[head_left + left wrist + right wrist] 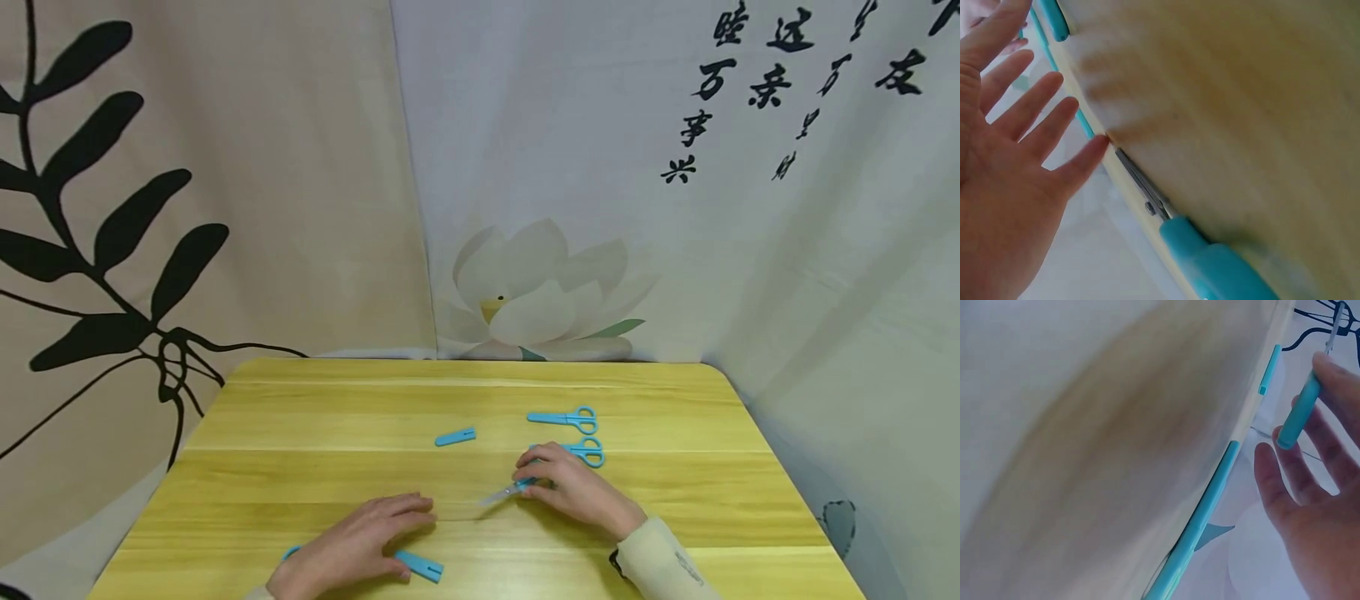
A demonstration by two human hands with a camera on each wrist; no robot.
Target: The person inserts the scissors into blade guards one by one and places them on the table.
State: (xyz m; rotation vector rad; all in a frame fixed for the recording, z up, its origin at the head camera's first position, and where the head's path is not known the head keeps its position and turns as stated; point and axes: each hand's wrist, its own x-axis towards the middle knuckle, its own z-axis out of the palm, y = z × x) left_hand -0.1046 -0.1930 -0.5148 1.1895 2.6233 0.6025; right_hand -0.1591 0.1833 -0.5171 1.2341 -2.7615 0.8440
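Note:
My right hand (573, 487) pinches a pair of small scissors (498, 497) by the light-blue handle, above the table. The bare blades point toward the left; in the right wrist view the handle (1299, 415) sits between thumb and fingers. My left hand (360, 537), fingers extended, is over the front left of the table and holds nothing. Beneath it lies another pair of scissors (1219, 269) with bare metal blades, mostly hidden in the head view. By the left thumb lies a blue blade cover (422, 567).
Another blue blade cover (456, 437) lies at the middle back. Farther right rests a pair of covered blue scissors (562, 419). Just in front of it, a second blue pair (589, 452) is partly hidden by the right hand. Printed curtains hang behind the wooden table (300, 417).

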